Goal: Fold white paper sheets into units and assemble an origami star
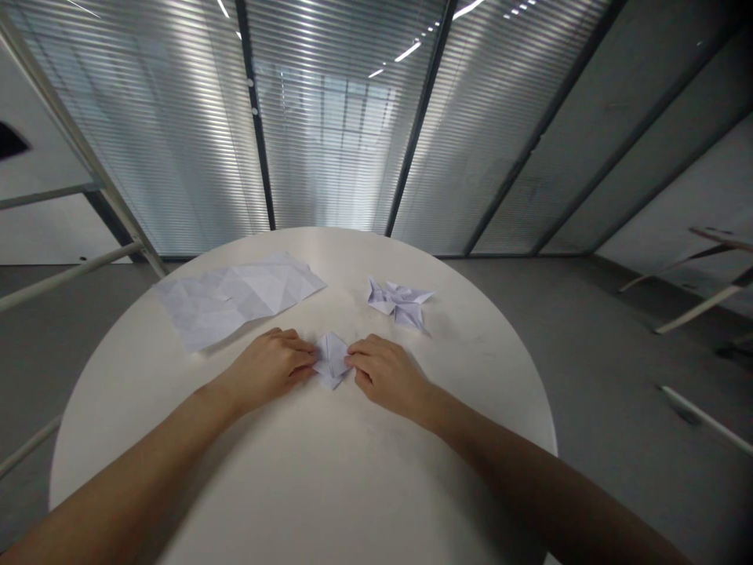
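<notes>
Your left hand [281,362] pinches one edge of the small folded paper [331,355], twelve o'clock from you; your right hand [388,373] pinches the opposite edge. Uneven pulling could tear it; slipping forward might crush the pointed paper [401,298] at one o'clock.

On table [329,486] | sheet [247,297] left | folded packet [332,359] front | paper star [405,296] right

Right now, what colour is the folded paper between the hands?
The folded paper is plain white, best seen in the head view.
</notes>
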Available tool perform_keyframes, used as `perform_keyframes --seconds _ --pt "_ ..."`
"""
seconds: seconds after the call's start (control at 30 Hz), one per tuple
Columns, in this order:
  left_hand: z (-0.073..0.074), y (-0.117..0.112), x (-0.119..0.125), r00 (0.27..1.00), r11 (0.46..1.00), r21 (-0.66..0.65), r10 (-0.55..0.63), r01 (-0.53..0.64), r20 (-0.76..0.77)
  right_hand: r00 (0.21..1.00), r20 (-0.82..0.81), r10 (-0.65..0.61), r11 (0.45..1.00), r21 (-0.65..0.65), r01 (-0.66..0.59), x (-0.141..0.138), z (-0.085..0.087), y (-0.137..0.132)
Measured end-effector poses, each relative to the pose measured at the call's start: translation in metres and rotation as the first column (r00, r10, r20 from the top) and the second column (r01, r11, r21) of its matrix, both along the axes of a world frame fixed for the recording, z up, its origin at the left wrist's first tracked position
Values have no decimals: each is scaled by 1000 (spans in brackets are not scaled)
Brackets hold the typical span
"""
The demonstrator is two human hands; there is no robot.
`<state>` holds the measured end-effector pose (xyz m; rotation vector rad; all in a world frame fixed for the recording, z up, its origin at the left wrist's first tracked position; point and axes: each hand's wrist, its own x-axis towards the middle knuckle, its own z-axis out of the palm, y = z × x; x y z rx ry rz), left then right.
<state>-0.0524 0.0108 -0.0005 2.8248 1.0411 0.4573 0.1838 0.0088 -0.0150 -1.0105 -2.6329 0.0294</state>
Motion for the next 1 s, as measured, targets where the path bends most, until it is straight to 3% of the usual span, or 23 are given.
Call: perform_keyframes --seconds 0.3,0.53,0.77,1.0 --pt "4 -1 -1 996 998 60 11 -6 -91 1000 24 15 1000 -24 -15 -1 6 -5" --pt "3 2 -3 998 997 -49 58 -59 -27 1000 12 -4 996 -87 5 -1 10 0" --pt "-9 7 1 959 955 -98 283 -280 18 977 9 -212 975 -72 212 -7 2 10" --pt "-13 7 7 931 930 -47 365 -365 0 938 -31 -346 938 -23 346 -12 -2 9"
